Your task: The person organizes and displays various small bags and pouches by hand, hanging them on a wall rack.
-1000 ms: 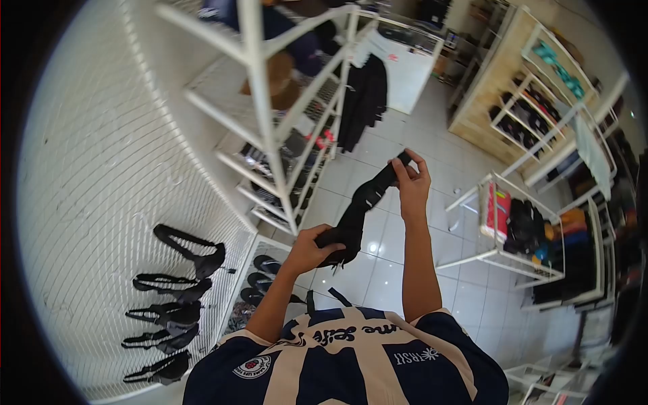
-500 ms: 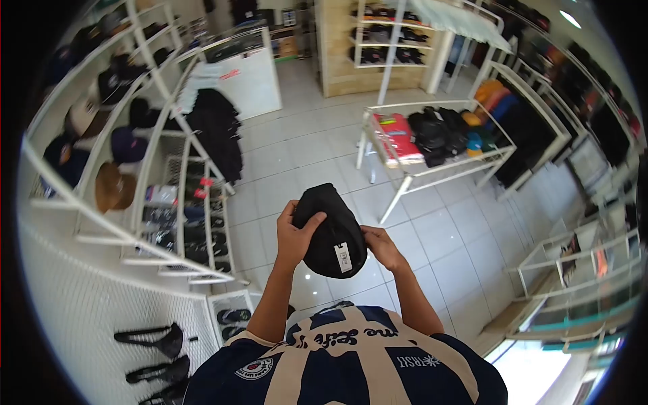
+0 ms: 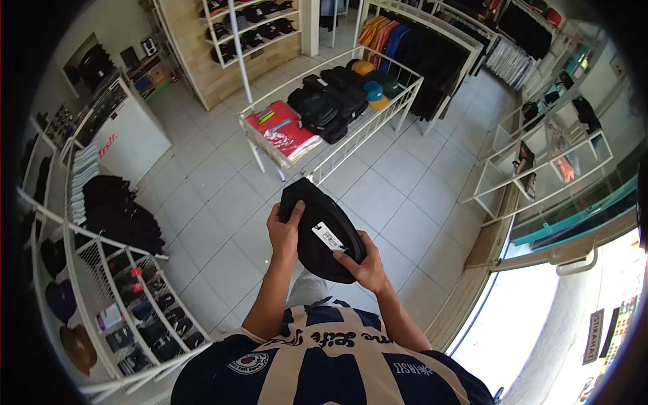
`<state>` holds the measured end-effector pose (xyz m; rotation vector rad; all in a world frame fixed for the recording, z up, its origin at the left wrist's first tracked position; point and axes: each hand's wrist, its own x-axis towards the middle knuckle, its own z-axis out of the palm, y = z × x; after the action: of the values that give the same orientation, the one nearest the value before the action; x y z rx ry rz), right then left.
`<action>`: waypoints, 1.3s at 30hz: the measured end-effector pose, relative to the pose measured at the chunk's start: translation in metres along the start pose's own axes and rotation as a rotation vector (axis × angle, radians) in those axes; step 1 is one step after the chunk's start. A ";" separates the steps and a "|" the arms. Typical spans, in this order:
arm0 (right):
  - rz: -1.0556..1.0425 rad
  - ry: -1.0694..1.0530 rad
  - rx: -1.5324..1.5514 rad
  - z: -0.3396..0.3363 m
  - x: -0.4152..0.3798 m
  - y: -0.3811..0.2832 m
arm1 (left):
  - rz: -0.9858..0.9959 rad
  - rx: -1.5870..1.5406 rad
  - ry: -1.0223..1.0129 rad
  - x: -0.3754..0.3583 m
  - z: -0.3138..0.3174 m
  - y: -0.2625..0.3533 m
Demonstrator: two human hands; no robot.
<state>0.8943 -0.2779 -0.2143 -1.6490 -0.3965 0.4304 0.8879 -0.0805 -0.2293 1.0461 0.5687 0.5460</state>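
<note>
A black hat [image 3: 312, 255], seemingly flattened into a long oval, is held between my hands in front of my chest. On its upper face lies a white printed tag [image 3: 329, 237]. My left hand [image 3: 284, 228] grips the upper left edge, thumb on top and fingers behind. At the lower right edge, my right hand [image 3: 370, 266] is closed on the brim, its thumb lying over the face just below the tag. The undersides of both grips are hidden by the hat.
Ahead stands a white wire table [image 3: 317, 177] with red packaged shirts [image 3: 283, 128], black bags [image 3: 327, 101] and caps. A shelf rack [image 3: 145, 314] is at left, a white counter [image 3: 138, 138] beyond. Glass display shelving [image 3: 540, 182] and a door handle [image 3: 579, 268] are at right.
My view has turned right, bringing the door side into sight. The hat has tilted, and my right hand has moved its thumb onto the face near the tag.
</note>
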 end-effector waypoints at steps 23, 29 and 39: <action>0.138 0.255 0.253 -0.144 0.361 0.045 | -0.201 0.115 -0.104 0.351 0.216 -0.060; 0.221 0.219 0.290 -0.211 0.500 0.104 | -0.358 0.164 -0.208 0.427 0.282 -0.102; 0.367 0.032 -0.259 -0.298 0.779 0.233 | -0.233 0.434 -0.034 0.647 0.360 -0.267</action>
<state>1.7203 -0.1778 -0.4529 -1.9878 -0.1257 0.6446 1.6395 0.0109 -0.4434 1.3729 0.7888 0.1997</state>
